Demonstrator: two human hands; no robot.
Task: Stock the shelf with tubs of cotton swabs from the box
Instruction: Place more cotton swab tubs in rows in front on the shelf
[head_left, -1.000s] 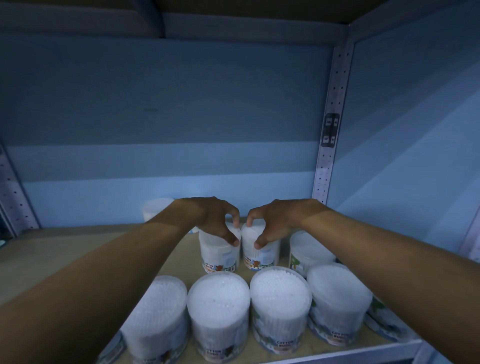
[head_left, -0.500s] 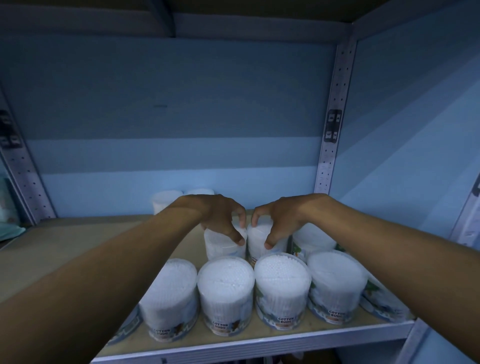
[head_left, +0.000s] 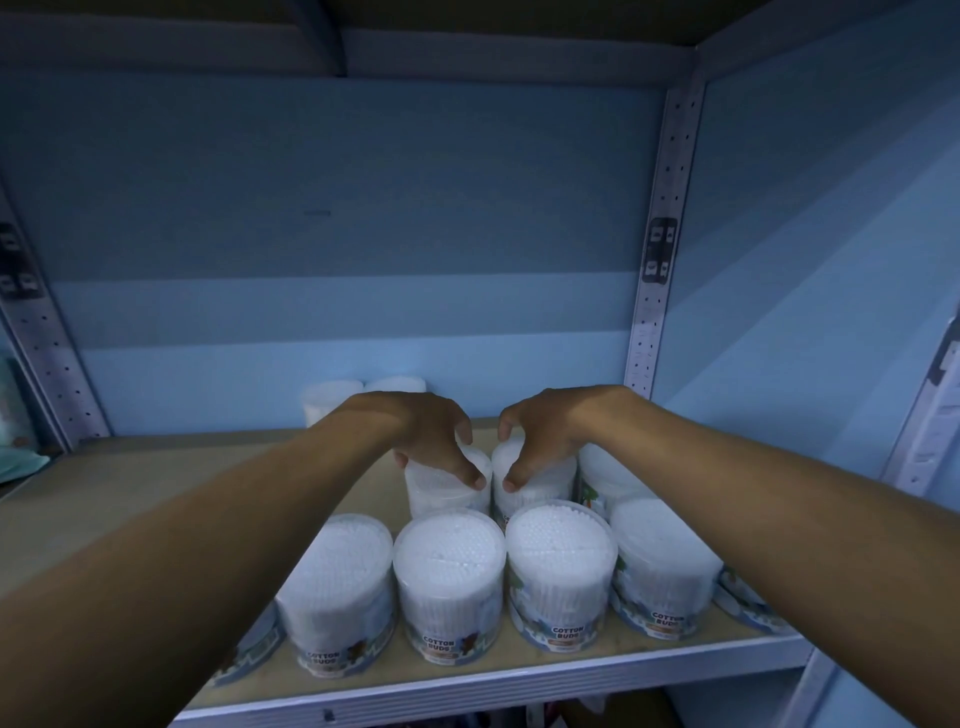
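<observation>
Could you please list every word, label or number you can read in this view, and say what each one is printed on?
"COTTON BUDS": front-row tub, far left, on its lower label.
"COTTON BUDS": second front-row tub, same place.
"COTTON BUDS": third front-row tub, same place.
"COTTON BUDS": fourth front-row tub, same place.
Smaller print under those words: too blurred to read.
Labels on the second-row tubs: hidden or blurred.
Dark tags on the right upright: unreadable.

White tubs, pale blue wall, beige shelf, white perforated upright
</observation>
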